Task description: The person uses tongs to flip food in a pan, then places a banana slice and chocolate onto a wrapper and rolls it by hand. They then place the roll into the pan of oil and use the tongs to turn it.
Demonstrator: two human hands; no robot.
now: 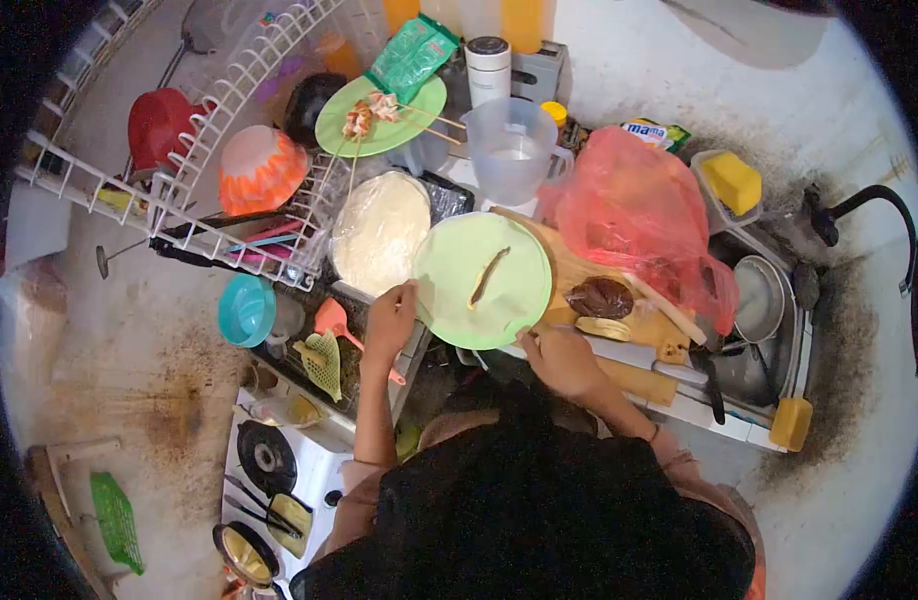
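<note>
A light green plate point(484, 265) is tilted slightly in front of me, gripped at its rim by both hands. My left hand point(391, 318) pinches the left edge; my right hand point(561, 362) has its fingers closed on the lower right edge. On the plate lies one narrow strip point(489, 278), pale yellow with dark brown along it. Left of the plate is a stack of pale round sheets point(381, 232) in clear plastic. At right, a wooden cutting board point(647, 325) carries a dark brown lump point(600, 297), a pale yellow piece point(602, 328) and a knife point(639, 358).
Behind stand a clear jug point(514, 150), a white bottle point(489, 72) and a green plate with skewers point(424, 112). A red plastic bag point(639, 210) lies by the sink point(764, 385). A white dish rack point(169, 215) and stove point(314, 460) are at left.
</note>
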